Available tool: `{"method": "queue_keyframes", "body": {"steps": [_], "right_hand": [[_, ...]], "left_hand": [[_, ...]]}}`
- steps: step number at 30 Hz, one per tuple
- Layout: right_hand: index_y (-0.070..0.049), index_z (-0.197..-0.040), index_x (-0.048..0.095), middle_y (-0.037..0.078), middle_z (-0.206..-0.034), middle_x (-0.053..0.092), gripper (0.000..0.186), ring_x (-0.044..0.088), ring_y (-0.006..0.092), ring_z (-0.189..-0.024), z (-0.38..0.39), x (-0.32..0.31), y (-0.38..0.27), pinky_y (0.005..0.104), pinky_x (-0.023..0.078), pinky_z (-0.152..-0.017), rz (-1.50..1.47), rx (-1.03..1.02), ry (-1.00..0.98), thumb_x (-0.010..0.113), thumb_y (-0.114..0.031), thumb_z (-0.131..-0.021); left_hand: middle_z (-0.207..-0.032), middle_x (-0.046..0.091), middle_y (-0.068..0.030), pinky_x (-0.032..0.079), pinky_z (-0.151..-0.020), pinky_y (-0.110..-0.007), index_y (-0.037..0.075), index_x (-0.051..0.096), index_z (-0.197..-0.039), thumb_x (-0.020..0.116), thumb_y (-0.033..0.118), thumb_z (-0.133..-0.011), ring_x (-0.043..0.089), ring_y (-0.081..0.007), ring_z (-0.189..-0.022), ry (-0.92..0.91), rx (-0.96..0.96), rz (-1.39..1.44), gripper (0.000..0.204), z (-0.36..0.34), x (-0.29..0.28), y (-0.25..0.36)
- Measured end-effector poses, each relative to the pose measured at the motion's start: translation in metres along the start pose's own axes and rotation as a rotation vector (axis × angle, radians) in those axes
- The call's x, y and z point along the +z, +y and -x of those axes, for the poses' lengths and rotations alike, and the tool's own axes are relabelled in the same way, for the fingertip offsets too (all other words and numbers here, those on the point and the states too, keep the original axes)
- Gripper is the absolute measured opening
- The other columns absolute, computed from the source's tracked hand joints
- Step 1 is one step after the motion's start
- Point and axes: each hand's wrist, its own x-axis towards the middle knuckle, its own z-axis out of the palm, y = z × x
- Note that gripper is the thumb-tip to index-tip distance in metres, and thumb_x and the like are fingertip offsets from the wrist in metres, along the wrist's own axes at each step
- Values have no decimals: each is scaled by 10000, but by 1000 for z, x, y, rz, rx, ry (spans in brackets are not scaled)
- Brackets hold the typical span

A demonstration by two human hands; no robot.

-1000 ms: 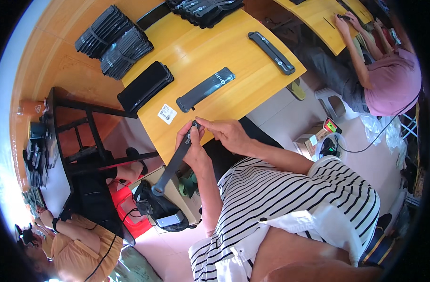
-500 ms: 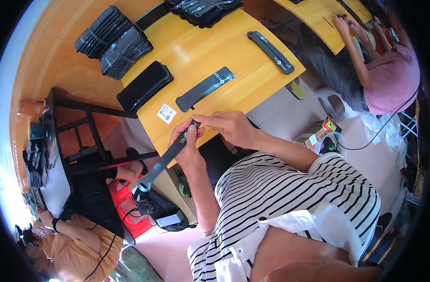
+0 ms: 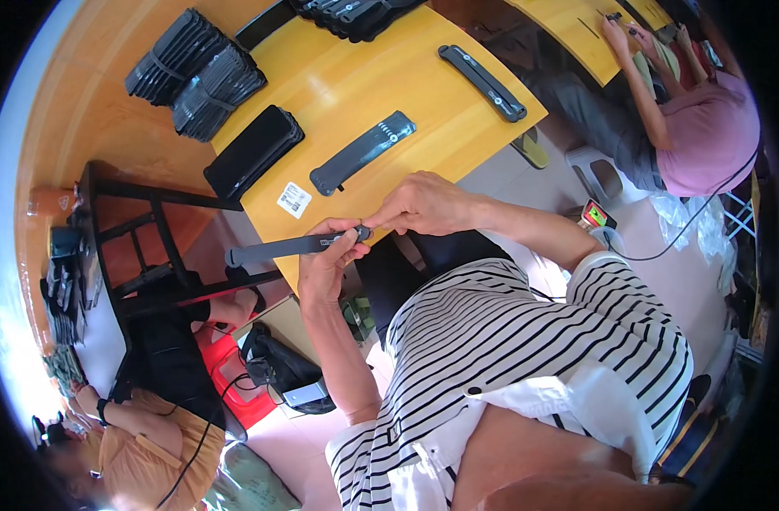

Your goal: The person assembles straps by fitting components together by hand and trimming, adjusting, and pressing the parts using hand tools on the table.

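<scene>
Long, flat dark-grey plastic strip (image 3: 291, 247), matte, rounded ends, held level just off the near edge of the yellow wooden counter (image 3: 423, 94); left hand (image 3: 325, 264) has its fingers closed around the strip's right part, right hand (image 3: 423, 204) pinches its right tip. On the counter: two more similar dark strips (image 3: 362, 152) (image 3: 481, 82), one flat black rectangular case (image 3: 253, 153), one small white label (image 3: 293, 199).

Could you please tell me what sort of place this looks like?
Probably a small assembly workshop: bundled stacks of black parts lie on a yellow worktable, and another person works at a second table nearby.
</scene>
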Motion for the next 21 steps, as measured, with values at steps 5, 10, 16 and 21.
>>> {"method": "queue_keyframes", "body": {"steps": [5, 10, 16, 21], "right_hand": [[-138, -998, 626, 96, -712, 612, 204, 590, 273, -668, 0, 0, -12, 356, 442, -599, 61, 54, 56, 551, -112, -810], [-119, -1009, 609, 131, -813, 622, 221, 590, 304, -723, 5, 25, 3, 390, 440, -618, -30, -49, 275, 556, -102, -795], [-117, -1092, 593, 118, -805, 628, 313, 601, 279, -674, 11, 42, 7, 365, 462, -570, -90, 65, 326, 553, -67, -785], [-111, -1108, 591, 107, -772, 626, 350, 600, 264, -632, 5, 68, -2, 349, 461, -535, -120, -39, 754, 535, -10, -778]], "left_hand": [[-801, 625, -138, 511, -617, -228, -39, 545, -981, 567, 7, -810, 620, -153, -638, -50, 3, 63, 178, -3, -4, -1], [-802, 625, -135, 515, -599, -229, -33, 542, -985, 572, 29, -817, 623, -152, -641, 19, 82, 106, 182, -4, 4, -9], [-771, 627, -118, 501, -588, -219, -37, 548, -991, 575, 54, -828, 608, -145, -620, 140, 178, 102, 188, -4, 16, -24], [-735, 623, -104, 457, -546, -210, -30, 560, -957, 574, 60, -833, 571, -121, -576, 305, 465, 40, 154, -4, 43, -27]]}}
